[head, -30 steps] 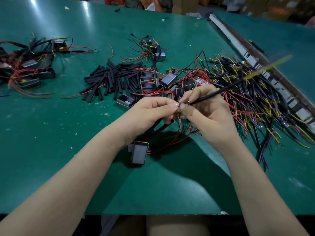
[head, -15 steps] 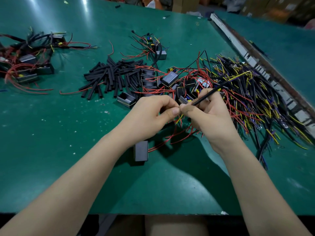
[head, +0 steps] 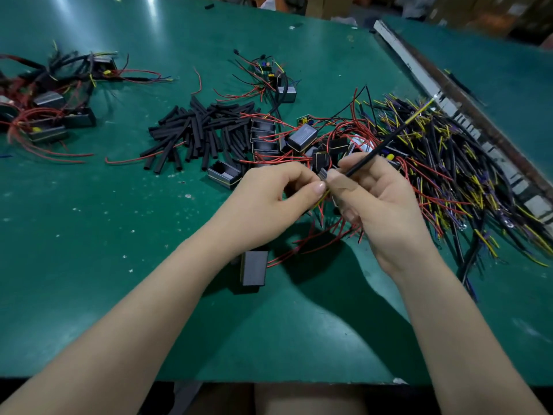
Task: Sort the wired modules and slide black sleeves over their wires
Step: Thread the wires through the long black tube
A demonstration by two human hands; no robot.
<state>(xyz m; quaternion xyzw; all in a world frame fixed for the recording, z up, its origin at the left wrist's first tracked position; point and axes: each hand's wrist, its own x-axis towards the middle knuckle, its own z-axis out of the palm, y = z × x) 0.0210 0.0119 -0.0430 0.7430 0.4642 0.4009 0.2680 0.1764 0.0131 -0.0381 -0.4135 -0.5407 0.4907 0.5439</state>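
Landmark: sleeve pile (head: 203,133), loose black sleeves heaped on the green tabletop (head: 89,235).

- Risks, largest first. The big wire tangle (head: 449,175), well to the right of the sleeve pile, lies just behind the right hand (head: 380,205); a snag there is judged likely if the sleeved wire (head: 386,142) is swung or pulled, since its yellow tip reaches over that tangle.
- Unsorted modules (head: 302,137), touching the right edge of the sleeve pile, are laced with red wire; one could be dragged along if a lead is tugged.
- The worked module (head: 253,268), nearer the viewer than the sleeve pile, lies on the tabletop below the left hand (head: 269,202); its red leads run up towards both hands, so a hard pull could shift it.
- At the fingertips a slipped pinch is the small risk: left grip is narrow, thumb and forefinger pinching fine wires; right grip is narrow too, closed round the sleeved wire.
- Finished group (head: 48,112) is seen far left of the sleeve pile.

Containers: none seen; everything lies loose.
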